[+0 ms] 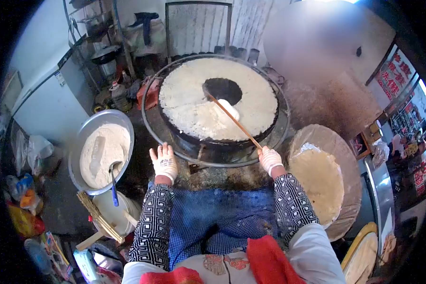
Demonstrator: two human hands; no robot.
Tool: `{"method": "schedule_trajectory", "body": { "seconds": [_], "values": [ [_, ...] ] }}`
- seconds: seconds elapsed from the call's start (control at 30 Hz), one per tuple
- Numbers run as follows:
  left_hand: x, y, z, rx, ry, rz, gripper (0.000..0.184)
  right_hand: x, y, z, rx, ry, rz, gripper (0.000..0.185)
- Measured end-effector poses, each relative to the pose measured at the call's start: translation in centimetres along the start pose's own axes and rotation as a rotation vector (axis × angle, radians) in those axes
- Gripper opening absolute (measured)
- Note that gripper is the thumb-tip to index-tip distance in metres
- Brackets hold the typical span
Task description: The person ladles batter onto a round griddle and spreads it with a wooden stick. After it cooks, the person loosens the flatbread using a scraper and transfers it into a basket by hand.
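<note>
A wide round griddle stands in front of me, covered by a thin pale layer of batter around a dark bare centre. My right hand, in a white glove, is closed around the end of a long wooden stick. The stick's far tip lies at the edge of the dark centre. Beside the stick sits a thick white mound of batter. Also gloved, my left hand has its fingers spread at the front left of the metal ring around the griddle; I cannot tell whether it touches.
At left, a metal basin holds batter and a blue-handled ladle, beside a white bucket. On the right, a pale flat round sheet lies on a plastic-covered round base. A white chest freezer stands farther left.
</note>
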State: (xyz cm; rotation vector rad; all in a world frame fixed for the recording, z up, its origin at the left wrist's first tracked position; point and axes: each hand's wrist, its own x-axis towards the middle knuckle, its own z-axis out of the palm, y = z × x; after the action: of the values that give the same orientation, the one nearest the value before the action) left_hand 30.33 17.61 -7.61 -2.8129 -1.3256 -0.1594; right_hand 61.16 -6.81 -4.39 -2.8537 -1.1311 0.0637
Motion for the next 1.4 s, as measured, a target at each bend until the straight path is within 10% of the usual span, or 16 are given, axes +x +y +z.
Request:
{"method": "schedule_trajectory", "body": {
  "seconds": [0.1, 0.33, 0.47, 0.97, 1.4],
  "values": [
    [0.9, -0.5, -0.7, -0.081, 0.046, -0.042, 0.057, 0.4, 0.4, 0.2, -0.2, 0.077, -0.327, 0.036],
    [-4.5, 7.2, -0.1, -0.229, 0.138, 0.218, 0.058, -2.5, -2.2, -1.3, 0.153, -0.27, -0.101, 0.036],
    [-6.1, 7.6, 0.5, -0.113, 0.092, 0.252, 0.07, -0.9, -1.6, -2.1, 0.106, 0.06, -0.044, 0.037],
    [-3.9, 4.2, 0.4, 0.016, 0.13, 0.258, 0.065, 1.2, 0.6, 1.7, 0.079, 0.015, 0.011, 0.034],
    [0.8, -0.4, -0.6, -0.012, -0.148, -0.087, 0.068, 5.2, 2.1, -0.2, 0.036, 0.022, -0.089, 0.034]
  ]
}}
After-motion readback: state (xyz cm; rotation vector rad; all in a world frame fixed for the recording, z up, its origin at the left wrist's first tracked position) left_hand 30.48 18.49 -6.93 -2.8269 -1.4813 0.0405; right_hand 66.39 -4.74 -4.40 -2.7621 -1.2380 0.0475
